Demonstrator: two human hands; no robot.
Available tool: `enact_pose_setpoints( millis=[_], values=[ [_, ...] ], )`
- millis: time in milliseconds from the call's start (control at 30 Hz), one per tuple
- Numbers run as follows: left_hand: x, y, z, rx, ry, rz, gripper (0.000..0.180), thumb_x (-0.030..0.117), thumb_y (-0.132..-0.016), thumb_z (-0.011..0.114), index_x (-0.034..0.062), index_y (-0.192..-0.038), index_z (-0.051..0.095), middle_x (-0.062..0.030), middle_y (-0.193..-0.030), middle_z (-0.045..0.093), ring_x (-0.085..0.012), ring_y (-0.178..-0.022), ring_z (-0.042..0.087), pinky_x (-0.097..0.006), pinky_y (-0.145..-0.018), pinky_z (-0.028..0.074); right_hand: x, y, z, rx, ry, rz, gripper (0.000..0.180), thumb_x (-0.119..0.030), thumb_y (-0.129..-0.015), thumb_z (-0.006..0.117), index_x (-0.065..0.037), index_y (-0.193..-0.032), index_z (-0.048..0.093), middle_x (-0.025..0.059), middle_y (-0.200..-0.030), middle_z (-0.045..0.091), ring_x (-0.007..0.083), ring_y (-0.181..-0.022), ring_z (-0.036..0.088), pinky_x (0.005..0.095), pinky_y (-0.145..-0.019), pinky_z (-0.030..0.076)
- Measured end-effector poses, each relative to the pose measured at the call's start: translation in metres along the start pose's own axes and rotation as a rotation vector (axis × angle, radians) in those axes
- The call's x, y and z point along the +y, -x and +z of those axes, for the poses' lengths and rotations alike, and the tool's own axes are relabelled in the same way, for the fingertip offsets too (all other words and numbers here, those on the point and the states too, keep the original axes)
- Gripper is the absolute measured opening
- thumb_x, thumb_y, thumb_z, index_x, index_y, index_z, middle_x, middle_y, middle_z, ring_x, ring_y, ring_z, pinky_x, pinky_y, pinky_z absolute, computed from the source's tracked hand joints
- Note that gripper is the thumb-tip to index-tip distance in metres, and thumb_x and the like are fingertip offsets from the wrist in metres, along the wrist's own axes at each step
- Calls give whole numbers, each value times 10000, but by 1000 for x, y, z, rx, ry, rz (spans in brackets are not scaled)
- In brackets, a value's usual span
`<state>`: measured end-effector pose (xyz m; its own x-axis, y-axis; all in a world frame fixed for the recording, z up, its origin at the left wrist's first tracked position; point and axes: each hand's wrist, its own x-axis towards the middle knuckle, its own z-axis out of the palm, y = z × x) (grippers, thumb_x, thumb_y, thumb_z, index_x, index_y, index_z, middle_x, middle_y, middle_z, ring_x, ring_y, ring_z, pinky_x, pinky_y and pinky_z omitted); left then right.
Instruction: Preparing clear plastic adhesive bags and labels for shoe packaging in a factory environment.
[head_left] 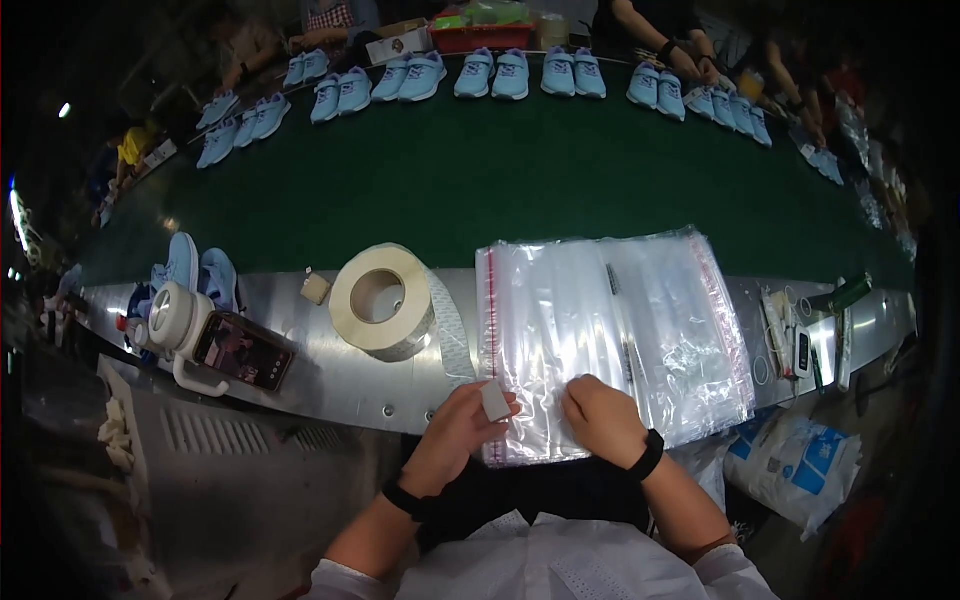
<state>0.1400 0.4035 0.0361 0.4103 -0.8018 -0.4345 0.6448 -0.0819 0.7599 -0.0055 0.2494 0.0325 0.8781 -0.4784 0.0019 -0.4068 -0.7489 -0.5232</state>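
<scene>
A stack of clear plastic bags (570, 320) with red-edged strips lies flat in front of me. At its near left corner my left hand (455, 437) is closed on a small pale rectangular label (495, 400), held between thumb and fingers. My right hand (606, 420) rests over the near middle of the bags, fingers curled together; what they pinch, if anything, is hidden. Left of the stack stands a large roll of labels (425, 335), its loose strip (455, 335) trailing down toward my left hand. I wear a dark band on each wrist.
Beyond the metal ledge (275, 320) runs a green belt (500, 170), with several pairs of light blue shoes (510, 75) along its far side and people's hands there. Left are a white mug (175, 315), phone (245, 350) and beige block (315, 288); right, a small white device (802, 352).
</scene>
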Motion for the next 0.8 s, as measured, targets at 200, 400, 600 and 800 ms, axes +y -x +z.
enact_pose_setpoints(
  millis=[200, 400, 600, 800],
  values=[
    [31, -60, 20, -132, -138, -92, 290, 129, -946, 372, -16, -1181, 460, -177, -1141, 550, -254, -1055, 575, -325, -828, 530, -8, 9, -24, 100, -232, 14, 137, -158, -843, 545, -35, -842, 605, 131, -849, 586, 333, -730, 582, 402, -640, 472],
    [18, -96, 42, -238, -732, -120, 309, 95, -898, 370, -43, -1123, 531, -159, -1034, 548, -231, -900, 610, -297, -686, 575, -12, 15, -36, 225, -176, -149, 154, -157, -807, 621, -37, -904, 609, 117, -978, 574, 298, -876, 569, 371, -710, 480],
    [27, -56, 17, -315, 11, -446, 486, 291, -942, 461, -47, -1253, 302, -265, -1183, 453, -384, -985, 588, -433, -829, 526, -30, 21, -22, 78, -119, -268, 601, -303, -666, 764, -15, -1132, 517, 151, -1143, 516, 330, -1019, 526, 396, -813, 465],
    [31, 17, 10, -253, 110, -268, 483, 291, -965, 430, 8, -1337, 310, -225, -1283, 459, -288, -1122, 534, -346, -875, 482, -36, 14, 5, 225, 70, -262, 377, -47, -649, 667, -33, -1019, 601, 124, -1015, 566, 304, -888, 551, 387, -702, 474]
  ],
)
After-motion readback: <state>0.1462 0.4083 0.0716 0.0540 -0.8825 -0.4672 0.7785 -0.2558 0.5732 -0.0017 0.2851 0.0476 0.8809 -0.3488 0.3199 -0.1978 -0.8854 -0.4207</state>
